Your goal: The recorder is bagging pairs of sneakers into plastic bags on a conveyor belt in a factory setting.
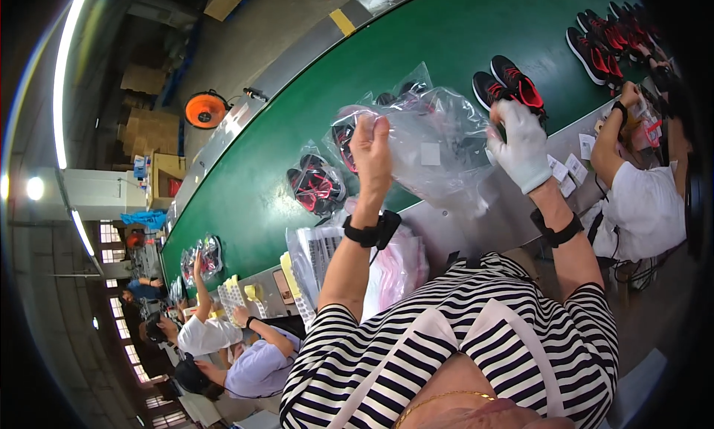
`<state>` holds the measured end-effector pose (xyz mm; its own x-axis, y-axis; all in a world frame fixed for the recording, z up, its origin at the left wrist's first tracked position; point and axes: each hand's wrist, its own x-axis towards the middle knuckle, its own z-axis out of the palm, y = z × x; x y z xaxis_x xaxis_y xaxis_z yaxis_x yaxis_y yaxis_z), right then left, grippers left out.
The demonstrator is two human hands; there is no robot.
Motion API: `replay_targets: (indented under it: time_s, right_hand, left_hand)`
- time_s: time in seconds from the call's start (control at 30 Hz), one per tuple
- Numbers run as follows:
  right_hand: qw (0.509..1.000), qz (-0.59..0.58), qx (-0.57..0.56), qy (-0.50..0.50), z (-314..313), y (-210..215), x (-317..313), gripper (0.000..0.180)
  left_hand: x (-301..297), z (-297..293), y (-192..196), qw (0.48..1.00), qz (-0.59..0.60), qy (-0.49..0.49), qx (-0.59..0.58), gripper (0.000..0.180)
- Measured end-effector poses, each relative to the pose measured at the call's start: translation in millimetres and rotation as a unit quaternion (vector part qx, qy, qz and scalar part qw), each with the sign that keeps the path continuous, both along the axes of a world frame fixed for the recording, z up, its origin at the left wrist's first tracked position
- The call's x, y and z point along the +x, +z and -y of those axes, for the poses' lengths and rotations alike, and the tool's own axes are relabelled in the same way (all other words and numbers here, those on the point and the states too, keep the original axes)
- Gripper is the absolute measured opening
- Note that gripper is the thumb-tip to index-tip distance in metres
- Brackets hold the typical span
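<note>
I hold the clear bag [428, 142] stretched across mid-frame above the green belt [245, 198], its long axis running between my bare left hand [372, 142] and gloved right hand [523, 146], each pinching a top corner.

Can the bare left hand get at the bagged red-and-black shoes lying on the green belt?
Probably not right now: the left hand is pinching the clear plastic bag held up with the gloved right hand. The bagged shoes lie unobstructed nearby.

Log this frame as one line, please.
left hand: grips clear plastic bag | right hand, white glove: grips bag's other edge | bag raised over green conveyor belt | black-and-red shoes behind
</note>
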<state>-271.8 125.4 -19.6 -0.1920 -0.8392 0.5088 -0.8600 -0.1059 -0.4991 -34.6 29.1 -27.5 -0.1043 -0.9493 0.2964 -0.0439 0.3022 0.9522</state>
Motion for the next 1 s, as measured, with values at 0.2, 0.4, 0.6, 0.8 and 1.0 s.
replay_targets:
  time_s: [0.2, 0.4, 0.6, 0.8, 1.0]
  right_hand:
    - [0.961, -0.119, -0.032, 0.247, -8.0, 14.0, 39.5, 0.029]
    - [0.757, -0.267, 0.463, 0.376, -9.9, -8.0, 34.8, 0.042]
    - [0.835, -0.038, 0.437, 0.332, 27.6, -6.9, 5.3, 0.044]
    - [0.840, 0.419, 0.091, 0.331, 29.9, -3.4, -30.2, 0.017]
    - [0.986, 0.078, 0.148, -0.006, 64.1, -82.6, -121.0, 0.036]
  left_hand:
    - [-43.0, -22.6, 23.5, 0.991, 0.100, -0.079, -0.027, 0.018]
    - [-33.4, -18.9, 20.8, 0.960, 0.262, -0.048, -0.082, 0.014]
    - [-43.7, 3.0, 33.5, 0.949, 0.306, -0.012, -0.072, 0.018]
    - [-62.0, 17.9, 72.2, 0.961, 0.254, -0.020, -0.105, 0.018]
    - [-92.4, 18.0, 68.8, 0.928, 0.354, -0.011, -0.116, 0.012]
